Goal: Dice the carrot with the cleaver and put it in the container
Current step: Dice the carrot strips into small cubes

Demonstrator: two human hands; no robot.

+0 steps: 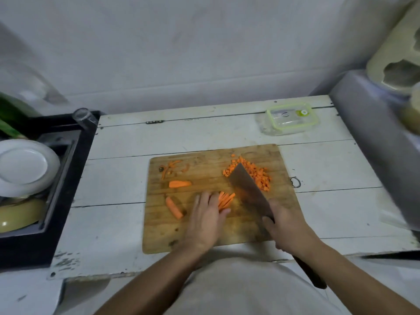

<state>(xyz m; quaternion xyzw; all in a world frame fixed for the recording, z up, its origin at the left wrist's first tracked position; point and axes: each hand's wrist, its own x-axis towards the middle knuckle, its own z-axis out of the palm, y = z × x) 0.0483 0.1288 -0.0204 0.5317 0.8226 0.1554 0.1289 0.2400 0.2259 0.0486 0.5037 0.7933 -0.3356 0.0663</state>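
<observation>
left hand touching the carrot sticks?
Touching. Head view shows the left hand resting on the carrot sticks, its fingers overlapping their near ends on the cutting board.

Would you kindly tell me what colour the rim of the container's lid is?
Lime green, around a clear lid; the head view shows it at the table's far right.

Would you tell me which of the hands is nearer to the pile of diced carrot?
Right. The right hand grips the cleaver just below the pile of diced carrot; the left hand presses the carrot sticks farther left.
</observation>
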